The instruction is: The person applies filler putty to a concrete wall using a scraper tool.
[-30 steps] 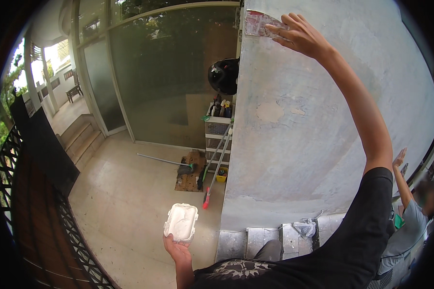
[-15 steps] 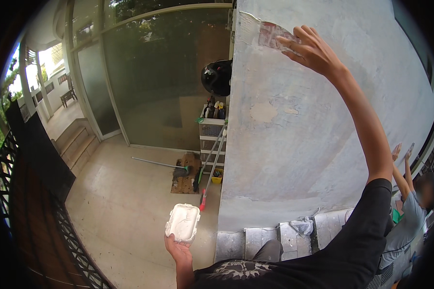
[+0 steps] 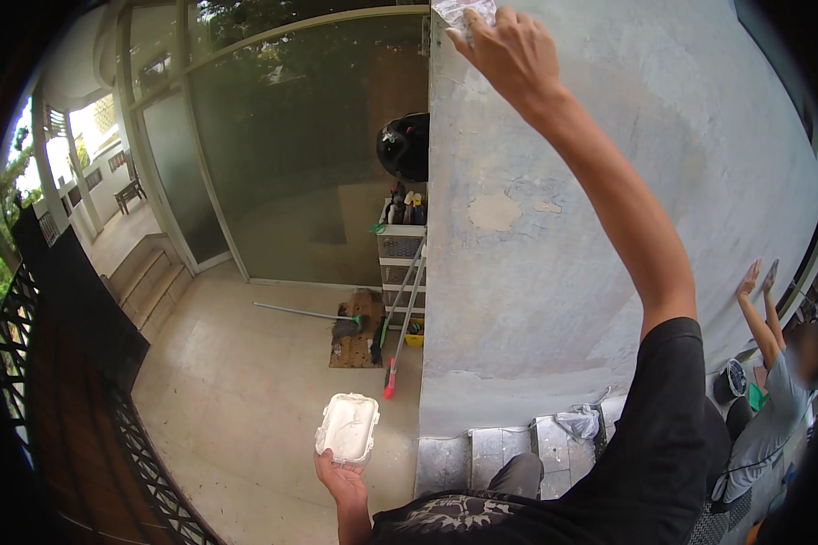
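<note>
Up at the top left edge of the grey wall (image 3: pixel 563 309), my right hand (image 3: pixel 515 59) grips a putty knife (image 3: pixel 465 11) smeared with white, its blade against the wall and partly cut off by the picture's top. Low in front of me, my left hand (image 3: pixel 342 474) holds a white rectangular tub (image 3: pixel 347 431) by its near end. Smooth white putty (image 3: pixel 351 420) fills the tub. Below my right arm, the wall has a pale peeled patch (image 3: pixel 495 211).
Tiled steps (image 3: pixel 504 445) run along the wall's foot, with a plastic bag (image 3: pixel 579 421) on them. A black helmet (image 3: pixel 404 147) hangs above a white rack (image 3: pixel 404 247). A broom (image 3: pixel 304 312) lies left. Another person (image 3: pixel 773 400) reaches to the wall at right.
My right hand and the putty knife have moved up and left to the wall's edge. The white smear seen beside the blade has left view. My left hand still holds the tub.
</note>
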A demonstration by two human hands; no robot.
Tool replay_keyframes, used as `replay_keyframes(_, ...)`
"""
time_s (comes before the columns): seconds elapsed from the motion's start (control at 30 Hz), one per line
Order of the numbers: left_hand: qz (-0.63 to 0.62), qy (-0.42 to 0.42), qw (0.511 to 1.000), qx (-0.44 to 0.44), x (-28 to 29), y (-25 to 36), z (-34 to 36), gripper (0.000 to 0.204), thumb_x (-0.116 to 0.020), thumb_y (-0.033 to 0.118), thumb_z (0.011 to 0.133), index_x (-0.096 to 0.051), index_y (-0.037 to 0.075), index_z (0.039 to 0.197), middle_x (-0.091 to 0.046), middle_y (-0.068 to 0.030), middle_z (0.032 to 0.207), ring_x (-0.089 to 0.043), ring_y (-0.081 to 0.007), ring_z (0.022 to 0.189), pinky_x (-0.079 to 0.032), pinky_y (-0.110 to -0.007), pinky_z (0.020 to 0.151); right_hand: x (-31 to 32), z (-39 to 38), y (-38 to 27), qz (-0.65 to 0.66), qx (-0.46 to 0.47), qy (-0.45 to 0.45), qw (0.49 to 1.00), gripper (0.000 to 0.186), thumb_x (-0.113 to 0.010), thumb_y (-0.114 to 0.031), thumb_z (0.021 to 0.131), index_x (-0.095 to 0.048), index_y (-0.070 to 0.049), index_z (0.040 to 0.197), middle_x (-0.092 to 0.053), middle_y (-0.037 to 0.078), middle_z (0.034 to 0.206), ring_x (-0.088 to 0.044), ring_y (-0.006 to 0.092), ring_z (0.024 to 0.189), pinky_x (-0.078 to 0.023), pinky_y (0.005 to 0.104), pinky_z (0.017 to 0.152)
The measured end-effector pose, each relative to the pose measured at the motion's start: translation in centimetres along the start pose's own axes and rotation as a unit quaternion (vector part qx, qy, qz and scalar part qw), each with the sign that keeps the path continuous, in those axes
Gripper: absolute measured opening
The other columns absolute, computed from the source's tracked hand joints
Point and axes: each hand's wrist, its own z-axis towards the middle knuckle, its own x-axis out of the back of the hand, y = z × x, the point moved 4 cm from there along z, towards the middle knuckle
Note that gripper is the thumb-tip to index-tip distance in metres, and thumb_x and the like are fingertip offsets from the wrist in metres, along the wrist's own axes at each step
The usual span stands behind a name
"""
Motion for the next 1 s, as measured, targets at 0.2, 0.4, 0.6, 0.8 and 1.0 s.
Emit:
replay_keyframes(0.2, 0.005, 0.014, 1.0, 0.011, 0.7, -0.4, 0.2, 0.066, -0.055, 0.039, 0.085, -0.038, 0.01, 0.141, -0.044, -0.0174, 0.14, -0.052, -0.0347, 0.123, -0.049, -0.05, 0.093, -0.5, -0.3, -2.0, 0.05, -0.037, -0.082, 0.995, 0.037, -0.059, -0.04, 0.09, -0.07, -0.005, 0.086, -0.064, 0.017, 0.065, -0.065, 0.0296, 0.056, -0.051, 0.0379, 0.051)
replay_keyframes(0.4, 0.001, 0.013, 1.0, 0.015, 0.8, -0.7, 0.4, 0.067, -0.055, 0.039, 0.085, -0.038, 0.008, 0.141, -0.043, -0.0172, 0.141, -0.05, -0.0349, 0.124, -0.048, -0.05, 0.093, 1.2, -0.9, -3.8, 0.12, -0.067, -0.168, 0.976, 0.048, -0.06, -0.036, 0.088, -0.062, 0.0, 0.057, -0.058, 0.018, 0.054, -0.06, 0.0299, 0.046, -0.047, 0.0391, 0.045)
replay_keyframes(0.6, -0.036, 0.019, 0.999, 0.006, 1.3, -0.9, 0.8, 0.055, -0.051, 0.029, 0.086, -0.039, 0.009, 0.136, -0.044, -0.019, 0.135, -0.051, -0.0402, 0.121, -0.051, -0.055, 0.089, 2.9, -2.9, -4.6, 0.135, -0.075, -0.213, 0.965, 0.05, -0.059, -0.036, 0.089, -0.061, 0.001, 0.056, -0.057, 0.019, 0.055, -0.057, 0.032, 0.046, -0.046, 0.0409, 0.046)
replay_keyframes(0.8, -0.034, 0.021, 0.999, 0.0, 1.6, -0.5, 0.6, 0.055, -0.051, 0.029, 0.086, -0.038, 0.009, 0.136, -0.044, -0.019, 0.135, -0.05, -0.0401, 0.121, -0.05, -0.056, 0.089, 4.2, -4.2, -3.3, 0.149, -0.099, -0.27, 0.946, 0.045, -0.057, -0.036, 0.091, -0.066, 0.0, 0.067, -0.059, 0.019, 0.06, -0.06, 0.0311, 0.051, -0.047, 0.0407, 0.048)
replay_keyframes(1.0, -0.031, 0.029, 0.999, -0.005, 1.5, -0.2, 0.6, 0.058, -0.052, 0.03, 0.085, -0.038, 0.01, 0.138, -0.043, -0.019, 0.136, -0.05, -0.0402, 0.122, -0.048, -0.057, 0.092, 4.0, -1.9, 0.1, 0.076, -0.082, -0.037, 0.993, 0.035, -0.059, -0.036, 0.092, -0.068, -0.003, 0.091, -0.063, 0.019, 0.073, -0.062, 0.0294, 0.059, -0.05, 0.0401, 0.055)
